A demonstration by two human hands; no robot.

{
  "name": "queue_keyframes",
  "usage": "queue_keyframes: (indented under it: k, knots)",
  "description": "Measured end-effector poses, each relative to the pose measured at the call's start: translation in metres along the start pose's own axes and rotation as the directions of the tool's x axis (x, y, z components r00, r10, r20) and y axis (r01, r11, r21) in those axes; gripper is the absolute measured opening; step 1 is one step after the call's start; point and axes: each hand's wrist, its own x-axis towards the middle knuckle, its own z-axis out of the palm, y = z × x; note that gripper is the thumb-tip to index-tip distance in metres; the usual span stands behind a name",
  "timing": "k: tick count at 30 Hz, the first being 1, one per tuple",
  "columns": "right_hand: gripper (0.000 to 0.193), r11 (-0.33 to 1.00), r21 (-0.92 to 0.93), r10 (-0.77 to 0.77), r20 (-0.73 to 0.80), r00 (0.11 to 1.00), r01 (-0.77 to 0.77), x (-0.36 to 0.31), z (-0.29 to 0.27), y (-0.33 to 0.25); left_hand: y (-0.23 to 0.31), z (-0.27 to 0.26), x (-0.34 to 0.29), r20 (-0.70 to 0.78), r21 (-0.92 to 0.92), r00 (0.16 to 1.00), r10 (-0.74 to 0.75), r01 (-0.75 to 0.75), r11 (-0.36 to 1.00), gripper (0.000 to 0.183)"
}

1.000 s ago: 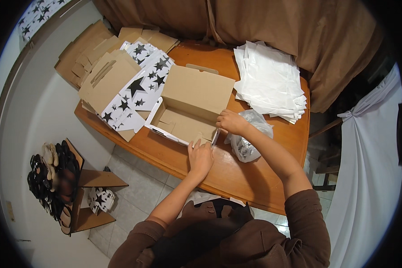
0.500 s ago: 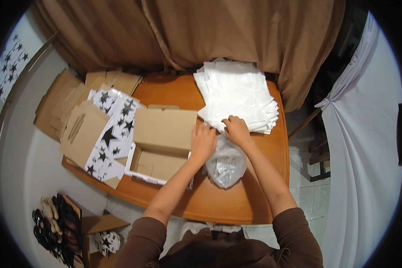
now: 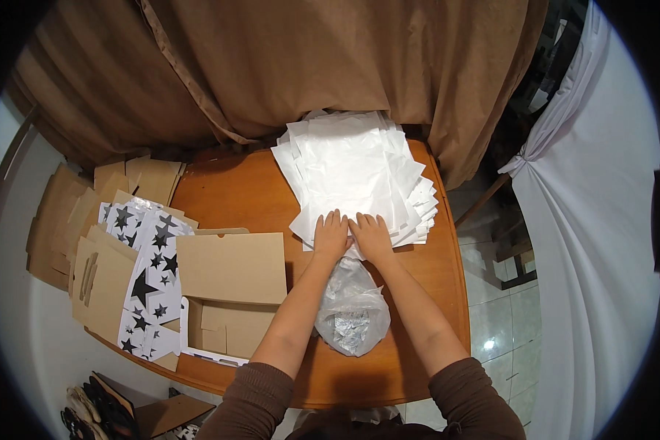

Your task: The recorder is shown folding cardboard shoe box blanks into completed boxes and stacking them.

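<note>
A thick, uneven stack of white paper sheets [image 3: 348, 172] lies at the far side of the wooden table. On its near edge, my left hand [image 3: 332, 236] rests with fingers stretched forward. My right hand [image 3: 371, 236] lies close beside it, fingers also extended over the sheets. Both thumbs point inward, and what is under the palms is hidden. Just below the hands sits a translucent plastic bag [image 3: 353, 308] with crumpled silvery contents; its gathered upper part reaches up between my wrists. To the left stands an open cardboard box [image 3: 231, 268] with its lid raised.
Flat cardboard pieces [image 3: 103, 282] and white sheets with black stars [image 3: 148, 286] overlap at the table's left. Brown curtain [image 3: 286, 66] hangs behind the table [image 3: 227, 183]. White cloth [image 3: 587, 257] drapes at right. Shoes [image 3: 92, 414] stand at lower left.
My view has shifted, so the table's things appear farther left and lower. My hands have come side by side onto the paper stack, their fingers straighter than before.
</note>
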Motion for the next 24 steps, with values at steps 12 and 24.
queue_keyframes:
  k: [12, 24]
  knots:
    - [0.044, 0.670, 0.724, 0.592, -0.386, 0.707, -0.165, -0.008, -0.080, 0.006, 0.001, -0.076, -0.003, -0.514, -0.255, 0.840, -0.171, 0.040, 0.966, 0.030]
    - [0.114, -0.283, 0.928, 0.417, 0.345, 0.841, -0.240, -0.006, -0.151, -0.079, 0.055, -0.112, -0.113, -0.541, -0.243, 0.838, 0.072, -0.238, 0.940, 0.011]
